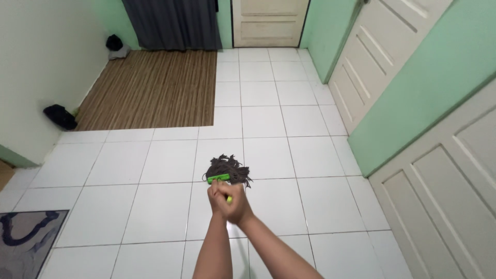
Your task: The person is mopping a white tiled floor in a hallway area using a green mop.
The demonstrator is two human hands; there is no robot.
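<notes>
You stand on a white tiled floor (pixel 268 124) with both hands wrapped around the green handle (pixel 228 198) of a string mop (pixel 227 170), whose dark, matted head rests on the tiles just beyond your knuckles, at twelve o'clock from your grip. Your left hand (pixel 216 198) and right hand (pixel 235 206) are both closed tight on the handle, stacked so close that they touch, the left slightly ahead. The mop head spreads out from a green clamp (pixel 218 179), strands fanning toward one and eleven o'clock.

To work this stroke well, keep the strands flat on the tile, press evenly through both fists and follow the grout lines so no strip is missed; a wider spacing between the fists would likely give you better leverage.

At ten o'clock a brown striped mat (pixel 155 88) covers the floor below a dark curtain (pixel 173 23), with two black bundles (pixel 61 117) against the wall. A grey rug (pixel 26 235) lies at eight o'clock. Cream panelled doors (pixel 382 57) line the green wall at two o'clock. No bucket, basin or other container shows anywhere.
</notes>
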